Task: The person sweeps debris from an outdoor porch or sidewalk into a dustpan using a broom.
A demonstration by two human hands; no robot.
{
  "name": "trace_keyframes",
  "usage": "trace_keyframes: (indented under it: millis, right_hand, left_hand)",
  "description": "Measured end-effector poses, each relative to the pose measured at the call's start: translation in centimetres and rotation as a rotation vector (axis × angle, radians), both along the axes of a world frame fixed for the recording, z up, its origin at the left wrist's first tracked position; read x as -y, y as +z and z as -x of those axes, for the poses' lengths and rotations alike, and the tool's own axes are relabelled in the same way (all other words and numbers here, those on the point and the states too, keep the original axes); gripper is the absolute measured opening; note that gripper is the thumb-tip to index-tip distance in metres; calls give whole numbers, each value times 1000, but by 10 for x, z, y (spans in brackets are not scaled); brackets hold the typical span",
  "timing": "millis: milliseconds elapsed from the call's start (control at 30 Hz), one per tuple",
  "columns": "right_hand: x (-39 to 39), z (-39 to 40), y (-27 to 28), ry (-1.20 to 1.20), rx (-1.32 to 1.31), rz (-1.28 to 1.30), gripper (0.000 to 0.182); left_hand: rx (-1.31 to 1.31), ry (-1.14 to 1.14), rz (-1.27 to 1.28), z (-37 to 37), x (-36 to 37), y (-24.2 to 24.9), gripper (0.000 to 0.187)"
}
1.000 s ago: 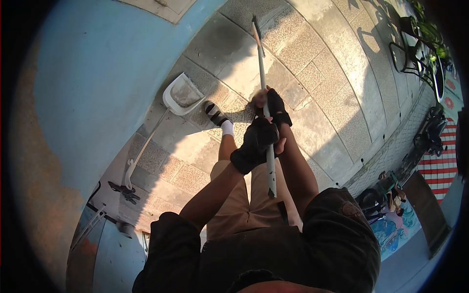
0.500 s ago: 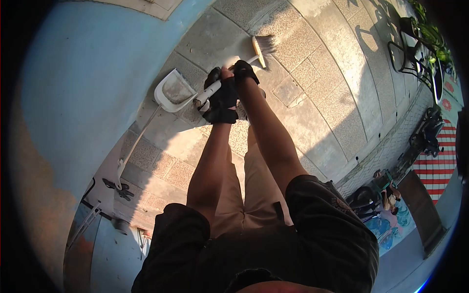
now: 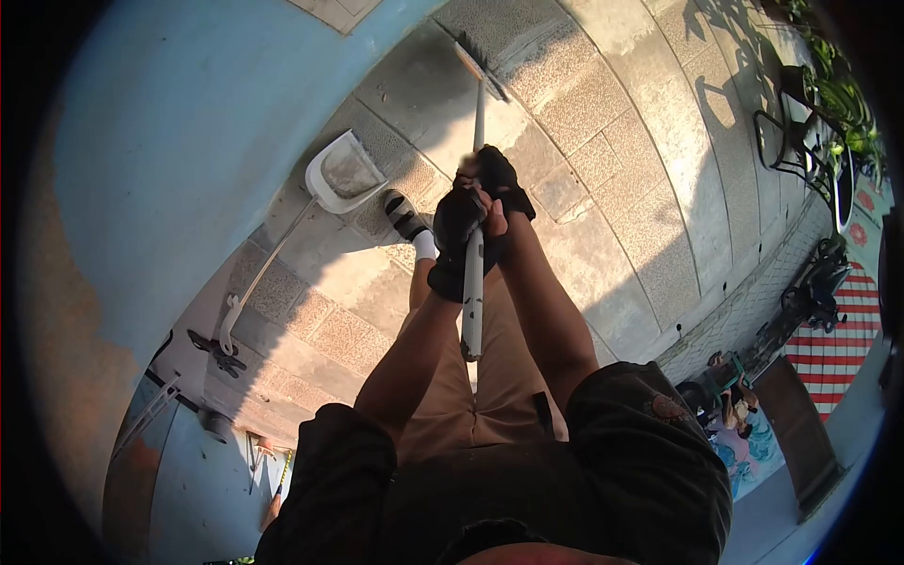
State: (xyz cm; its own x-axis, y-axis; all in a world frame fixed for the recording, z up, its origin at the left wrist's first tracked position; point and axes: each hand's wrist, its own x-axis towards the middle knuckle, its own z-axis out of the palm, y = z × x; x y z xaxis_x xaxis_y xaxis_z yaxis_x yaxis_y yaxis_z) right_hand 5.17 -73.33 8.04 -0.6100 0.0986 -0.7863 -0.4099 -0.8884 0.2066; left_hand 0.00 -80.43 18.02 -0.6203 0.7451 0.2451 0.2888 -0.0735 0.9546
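A broom with a worn white handle (image 3: 474,297) and dark bristles is in both my hands. My left hand (image 3: 460,229), in a black fingerless glove, wraps round the handle nearer my body. Just beyond it my right hand (image 3: 499,177), gloved alike, is closed round the same handle. The broom head (image 3: 480,72) rests on the paving ahead, its bristles facing away from me. To the left a white dustpan (image 3: 347,175) lies on the floor, its long handle (image 3: 268,259) reaching back along the wall.
A blue wall (image 3: 207,122) runs along the left. My sandalled foot (image 3: 405,215) stands beside the dustpan. Chairs (image 3: 796,132) and plants are at the far right. Parked motorbikes (image 3: 819,292) and a person (image 3: 742,405) are at the right. Another broom (image 3: 275,504) leans at lower left.
The broom head has moved away from me and left. Its handle has swung from slanting left to pointing back at my body. My hands have shifted right and slightly nearer me.
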Motion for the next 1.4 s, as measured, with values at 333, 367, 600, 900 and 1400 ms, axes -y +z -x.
trace_keyframes:
  millis: [333,367,600,900,1400]
  right_hand:
    - [-70,62,-74,1385,825,-1226,16]
    - [-69,63,-128,1225,741,-1370,15]
    - [-18,12,-64,8,-56,-90,22]
    - [48,-87,27,98,412,-58,19]
    - [-17,18,-30,743,1103,-732,32]
  left_hand:
    - [346,309,413,35,-41,-80,28]
    - [308,319,387,34,-43,-63,17]
    - [28,-36,112,7,-6,-34,17]
    - [256,-357,266,-7,73,-15,65]
    - [448,1035,772,241,348,-156,81]
